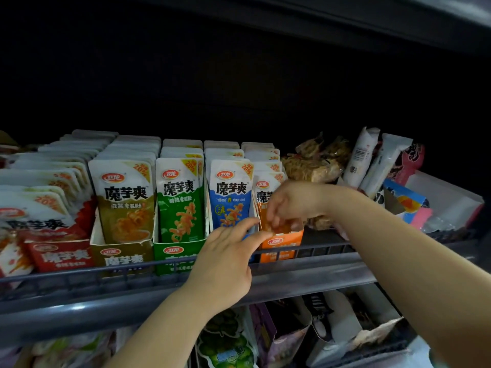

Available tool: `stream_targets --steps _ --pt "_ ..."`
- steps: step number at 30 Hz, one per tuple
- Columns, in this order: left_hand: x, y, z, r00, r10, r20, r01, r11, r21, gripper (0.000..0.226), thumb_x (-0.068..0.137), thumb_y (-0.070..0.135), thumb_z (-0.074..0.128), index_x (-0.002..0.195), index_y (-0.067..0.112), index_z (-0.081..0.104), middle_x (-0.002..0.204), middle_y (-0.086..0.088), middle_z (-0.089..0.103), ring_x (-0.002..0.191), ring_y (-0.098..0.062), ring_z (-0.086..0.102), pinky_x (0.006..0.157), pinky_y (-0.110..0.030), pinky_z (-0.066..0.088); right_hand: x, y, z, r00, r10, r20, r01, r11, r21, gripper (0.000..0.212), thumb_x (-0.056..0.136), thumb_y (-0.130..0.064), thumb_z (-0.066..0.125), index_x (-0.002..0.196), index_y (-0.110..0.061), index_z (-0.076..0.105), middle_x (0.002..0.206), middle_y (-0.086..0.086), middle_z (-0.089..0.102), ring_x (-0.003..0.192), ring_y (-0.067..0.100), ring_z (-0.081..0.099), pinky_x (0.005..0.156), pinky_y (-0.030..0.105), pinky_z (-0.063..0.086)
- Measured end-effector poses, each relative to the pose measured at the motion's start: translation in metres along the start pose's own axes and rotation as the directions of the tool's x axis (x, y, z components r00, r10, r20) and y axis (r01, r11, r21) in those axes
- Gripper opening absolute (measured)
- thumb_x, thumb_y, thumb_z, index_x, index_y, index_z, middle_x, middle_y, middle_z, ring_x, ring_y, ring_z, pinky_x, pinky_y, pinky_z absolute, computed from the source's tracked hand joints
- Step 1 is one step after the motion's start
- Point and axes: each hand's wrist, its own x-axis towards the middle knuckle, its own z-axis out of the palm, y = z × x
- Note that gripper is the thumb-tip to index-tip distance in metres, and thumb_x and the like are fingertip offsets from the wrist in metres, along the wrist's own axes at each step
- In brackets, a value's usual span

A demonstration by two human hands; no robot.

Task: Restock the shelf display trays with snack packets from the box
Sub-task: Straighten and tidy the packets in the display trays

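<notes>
Fig.: my right hand pinching orange packet, seating it at near end of orange tray; my left hand, fingers straight, steadying tray lip. Risk: packet folding against crowded row, tipping over rail.

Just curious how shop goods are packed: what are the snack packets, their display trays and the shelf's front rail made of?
The snack packets: glossy plastic film, likely; they catch the light and bend. The display trays: printed cardboard, with pale raw edges and folded walls. The front rail: dark grey, smooth bars, painted metal or plastic; cannot tell which.
</notes>
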Motion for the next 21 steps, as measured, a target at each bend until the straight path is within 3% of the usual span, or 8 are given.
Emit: stream_targets --steps 2,5,7,9,13,16,21 --pt "0.0 -0.001 0.0 1.0 0.001 -0.008 -0.001 1.0 0.005 0.066 0.088 0.007 0.039 0.14 0.04 0.017 0.15 0.019 0.003 0.13 -0.009 0.021 0.101 -0.018 0.006 0.007 -0.006 0.008 0.986 0.037 0.16 0.009 0.961 -0.277 0.028 0.092 -0.007 0.044 0.112 -0.014 0.062 0.101 0.0 0.057 0.08 0.009 0.049 0.064 0.016 0.039" --pt "0.001 -0.001 0.001 1.0 -0.002 -0.009 0.002 1.0 -0.004 0.066 0.087 0.006 0.04 0.14 0.04 0.02 0.15 0.018 0.006 0.129 -0.01 0.024 0.101 -0.019 0.009 0.021 -0.012 0.019 0.975 0.117 0.188 -0.01 0.871 -0.491 0.034 0.095 -0.005 0.034 0.123 -0.01 0.052 0.114 0.009 0.053 0.095 0.022 0.049 0.076 0.026 0.04" --pt "0.001 -0.001 0.001 1.0 -0.001 0.004 0.001 1.0 -0.004 0.067 0.087 0.006 0.04 0.14 0.04 0.02 0.15 0.018 0.005 0.129 -0.012 0.025 0.102 -0.02 0.011 0.023 -0.01 0.018 0.981 0.123 0.153 -0.033 0.872 -0.488 0.038 0.096 -0.006 0.034 0.131 -0.013 0.047 0.127 0.009 0.05 0.11 0.025 0.049 0.086 0.028 0.041" --pt "0.001 -0.002 0.001 1.0 0.002 0.01 -0.002 1.0 -0.002 0.067 0.087 0.005 0.04 0.14 0.04 0.02 0.15 0.018 0.005 0.129 -0.013 0.026 0.102 -0.02 0.013 0.023 -0.008 0.018 0.986 0.103 0.132 -0.031 0.887 -0.461 0.039 0.095 -0.007 0.037 0.132 -0.016 0.046 0.13 0.007 0.049 0.115 0.024 0.048 0.086 0.027 0.04" --pt "0.001 -0.003 0.002 1.0 -0.002 0.008 0.002 1.0 -0.006 0.067 0.086 0.005 0.041 0.14 0.04 0.021 0.15 0.017 0.006 0.127 -0.014 0.028 0.101 -0.021 0.015 0.03 -0.007 0.026 0.993 0.106 0.056 -0.064 0.864 -0.499 0.036 0.095 -0.006 0.037 0.128 -0.01 0.049 0.125 0.01 0.054 0.11 0.026 0.052 0.089 0.03 0.044" --pt "0.001 -0.003 0.002 1.0 -0.008 0.014 0.008 1.0 -0.014 0.067 0.086 0.005 0.042 0.139 0.04 0.022 0.15 0.017 0.007 0.125 -0.015 0.03 0.101 -0.021 0.016 0.03 -0.006 0.025 0.996 0.09 0.01 -0.076 0.893 -0.444 0.038 0.094 -0.004 0.037 0.131 -0.01 0.047 0.125 0.01 0.054 0.104 0.024 0.054 0.083 0.028 0.044" --pt "0.0 -0.003 0.002 1.0 -0.005 0.011 0.006 1.0 -0.025 0.067 0.086 0.006 0.042 0.139 0.041 0.022 0.149 0.018 0.007 0.126 -0.013 0.028 0.101 -0.019 0.014 0.028 -0.004 0.026 0.997 0.073 -0.005 -0.069 0.914 -0.4 0.041 0.093 -0.003 0.039 0.131 -0.013 0.048 0.128 0.009 0.054 0.112 0.025 0.053 0.096 0.035 0.046"
